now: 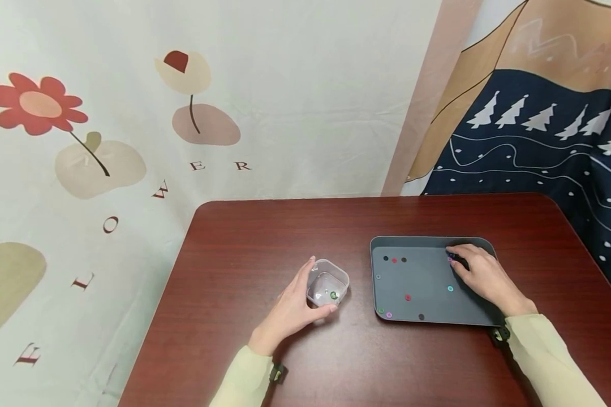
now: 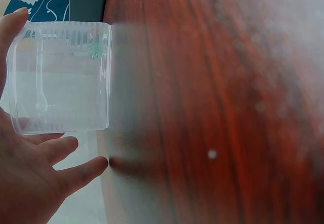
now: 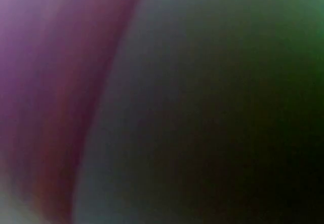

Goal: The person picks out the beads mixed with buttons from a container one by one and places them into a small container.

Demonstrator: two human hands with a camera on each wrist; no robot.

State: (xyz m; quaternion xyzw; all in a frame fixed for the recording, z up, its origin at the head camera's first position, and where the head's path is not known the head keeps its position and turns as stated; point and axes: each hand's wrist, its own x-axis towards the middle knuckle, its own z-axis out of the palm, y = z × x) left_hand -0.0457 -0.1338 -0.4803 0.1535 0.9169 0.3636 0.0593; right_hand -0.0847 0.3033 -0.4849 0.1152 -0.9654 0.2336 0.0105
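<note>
On the table my left hand holds a clear plastic container, thumb at its near side and fingers along its left. A small green piece lies inside; the left wrist view shows the container side-on beside the fingers. My right hand is low over the right part of a grey tray. Its thumb and forefinger tips, slightly apart, are beside a small purple ring-like piece. The right wrist view is dark and blurred.
Several small round pieces lie scattered in the tray, including a light-blue ring, a red one and a black one. The brown wooden table reaches back to a printed curtain.
</note>
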